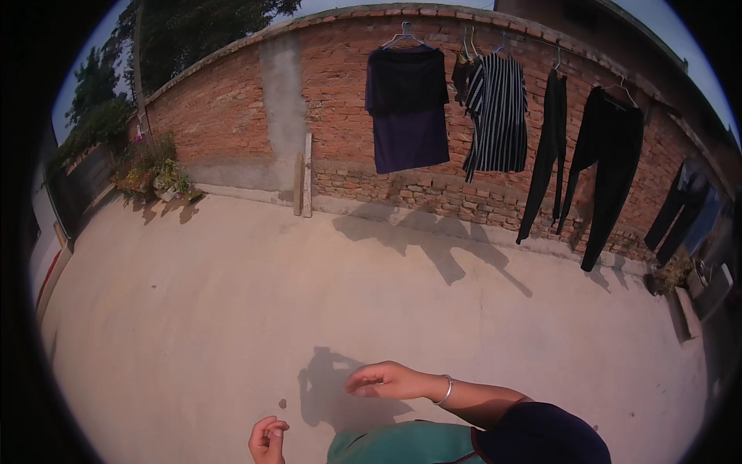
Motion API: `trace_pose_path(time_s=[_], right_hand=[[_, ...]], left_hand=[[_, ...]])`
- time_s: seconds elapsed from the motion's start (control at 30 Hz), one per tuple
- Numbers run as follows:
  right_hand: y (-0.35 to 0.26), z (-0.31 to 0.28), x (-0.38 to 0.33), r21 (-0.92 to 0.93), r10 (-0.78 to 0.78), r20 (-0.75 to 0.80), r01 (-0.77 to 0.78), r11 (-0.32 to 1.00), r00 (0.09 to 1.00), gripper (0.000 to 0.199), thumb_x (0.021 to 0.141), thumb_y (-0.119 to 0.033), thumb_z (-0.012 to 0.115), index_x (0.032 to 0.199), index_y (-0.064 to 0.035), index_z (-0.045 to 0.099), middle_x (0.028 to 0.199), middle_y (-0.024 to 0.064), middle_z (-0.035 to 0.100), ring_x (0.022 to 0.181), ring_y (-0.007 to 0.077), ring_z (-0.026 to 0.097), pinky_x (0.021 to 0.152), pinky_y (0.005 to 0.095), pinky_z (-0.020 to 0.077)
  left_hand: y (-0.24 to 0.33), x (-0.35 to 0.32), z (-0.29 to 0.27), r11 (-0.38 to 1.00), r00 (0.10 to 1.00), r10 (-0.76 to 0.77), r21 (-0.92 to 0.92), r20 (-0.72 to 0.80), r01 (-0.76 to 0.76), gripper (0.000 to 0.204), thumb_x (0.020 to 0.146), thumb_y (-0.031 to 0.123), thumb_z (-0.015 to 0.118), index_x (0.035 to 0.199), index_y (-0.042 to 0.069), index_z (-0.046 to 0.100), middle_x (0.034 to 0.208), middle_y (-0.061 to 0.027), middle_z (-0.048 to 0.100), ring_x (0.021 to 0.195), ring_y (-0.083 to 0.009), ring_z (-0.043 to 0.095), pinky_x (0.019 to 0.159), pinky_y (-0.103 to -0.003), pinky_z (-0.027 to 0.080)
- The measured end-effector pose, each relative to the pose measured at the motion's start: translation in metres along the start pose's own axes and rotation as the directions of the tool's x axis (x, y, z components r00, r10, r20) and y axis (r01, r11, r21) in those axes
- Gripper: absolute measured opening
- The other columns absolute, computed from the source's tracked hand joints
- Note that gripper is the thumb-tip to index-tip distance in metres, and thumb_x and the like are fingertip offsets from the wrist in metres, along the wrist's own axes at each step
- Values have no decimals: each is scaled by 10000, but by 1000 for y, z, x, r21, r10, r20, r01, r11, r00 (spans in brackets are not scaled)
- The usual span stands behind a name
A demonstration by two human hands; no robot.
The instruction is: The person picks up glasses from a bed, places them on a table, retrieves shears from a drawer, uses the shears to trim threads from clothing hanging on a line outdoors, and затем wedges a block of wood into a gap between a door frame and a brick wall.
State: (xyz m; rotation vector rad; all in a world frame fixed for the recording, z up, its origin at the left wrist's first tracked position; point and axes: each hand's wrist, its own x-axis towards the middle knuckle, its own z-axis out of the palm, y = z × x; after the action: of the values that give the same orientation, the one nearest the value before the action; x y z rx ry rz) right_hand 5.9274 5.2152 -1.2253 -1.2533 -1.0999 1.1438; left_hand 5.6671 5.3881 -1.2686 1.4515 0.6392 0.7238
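My right hand [385,380] reaches across in front of my body, palm turned inward. Its fingers are loosely bent and nothing shows in them; a silver bangle [445,390] circles the wrist. Lower and to the left, my left hand [268,439] is raised with fingers half curled and apart, also holding nothing that I can see. Both hands are in the air over the pale concrete ground [209,309], touching nothing. Ahead hang a black and purple top [408,112], a striped shirt [498,114], slim black trousers [550,147] and wider black trousers [607,158].
A red brick wall [216,108] runs across the far side, with wooden planks [303,176] leaning on it. Flowering plants [158,174] grow at the far left. More trousers [682,203] and a low planter [684,313] are at the right.
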Motion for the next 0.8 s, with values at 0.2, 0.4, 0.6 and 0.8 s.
trace_pose_path(time_s=[0.2, 0.4, 0.6, 0.8], right_hand=[[26, -83, 160, -49, -36, -30, 35, 998, 999, 296, 928, -188, 579, 1166, -12, 568, 1122, 38, 609, 1060, 120, 555, 927, 280, 435], [0, -182, 272, 75, -91, -188, 107, 991, 978, 282, 933, -175, 574, 1163, -14, 564, 1090, 32, 605, 1030, 96, 554, 909, 256, 432], [-26, -316, 345, -30, -190, -480, 201, 979, 857, 266, 937, -161, 566, 1162, -18, 562, 1086, 27, 599, 1031, 87, 550, 899, 247, 442], [-76, -455, 409, -288, -416, -596, 301, 909, 687, 287, 924, -148, 583, 1178, -17, 558, 1097, 43, 586, 1039, 119, 560, 903, 279, 460]], left_hand=[[-24, 192, -15, 1000, 999, -8, 18, -37, 9, 233, 850, -23, 535, 1082, -21, 558, 924, -85, 642, 887, -146, 593, 827, -276, 465], [5, 427, 30, 992, 965, 121, -4, 234, -123, 230, 842, -22, 528, 1071, -22, 557, 908, -89, 636, 887, -151, 590, 829, -282, 464], [25, 623, 146, 987, 778, 158, -96, 608, -126, 236, 833, -31, 550, 1068, -25, 569, 932, -95, 635, 921, -170, 606, 845, -292, 472], [44, 772, 258, 946, 518, 281, -141, 808, -293, 263, 803, -61, 577, 1064, -30, 584, 988, -107, 620, 951, -197, 613, 873, -311, 477]])
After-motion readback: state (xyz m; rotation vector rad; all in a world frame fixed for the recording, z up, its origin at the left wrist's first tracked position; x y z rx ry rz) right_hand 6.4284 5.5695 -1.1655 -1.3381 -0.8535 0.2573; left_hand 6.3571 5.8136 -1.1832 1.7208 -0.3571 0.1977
